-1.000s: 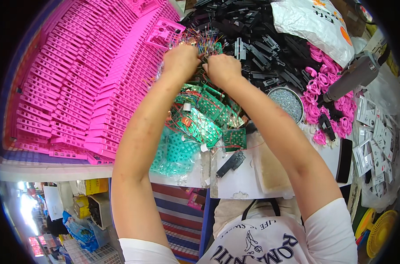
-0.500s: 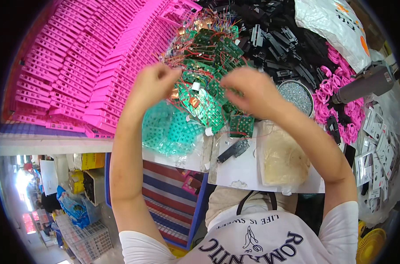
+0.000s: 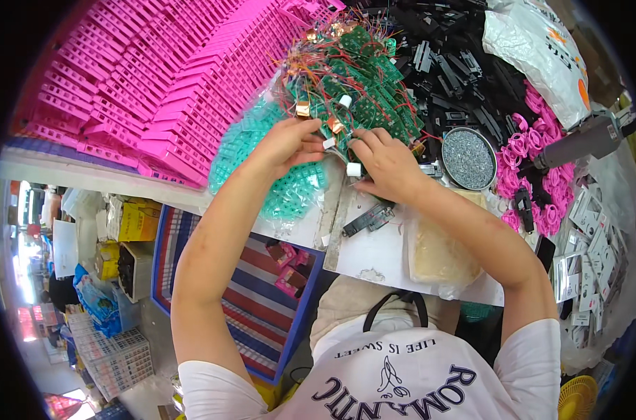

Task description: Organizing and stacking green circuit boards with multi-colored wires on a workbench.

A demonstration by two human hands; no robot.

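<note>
On the white worktop [image 3: 374,259] a clear bag [image 3: 437,252] holds pale yellowish stuff, its kind too blurred to tell, and a round tin [image 3: 468,157] beside the right wrist is full of fine grey bits. Further back a white sack [image 3: 542,52] lies on a heap of black plastic parts [image 3: 465,70], with pink rings [image 3: 521,161] scattered at its near side. Stacks of pink plastic frames [image 3: 143,77] cover the bench on the left.

Both hands meet at the near edge of a pile of green circuit boards [image 3: 353,84] tangled with red wires. Left hand [image 3: 290,143] has its fingers curled, tips pinching a board with a small white connector at the pile's edge. Right hand [image 3: 384,164] lies just beside it, fingers bent over the same spot; whether it grips anything I cannot tell. Under the left hand lies a teal mesh sheet [image 3: 276,175], partly hanging over the table edge. A small black part [image 3: 367,218] rests on the worktop below the right hand.

Beneath the bench a striped mat [image 3: 241,301] covers the floor, with boxes [image 3: 132,224] and white crates [image 3: 115,357] crowded at the left, and a yellow fan [image 3: 577,399] at the lower right
</note>
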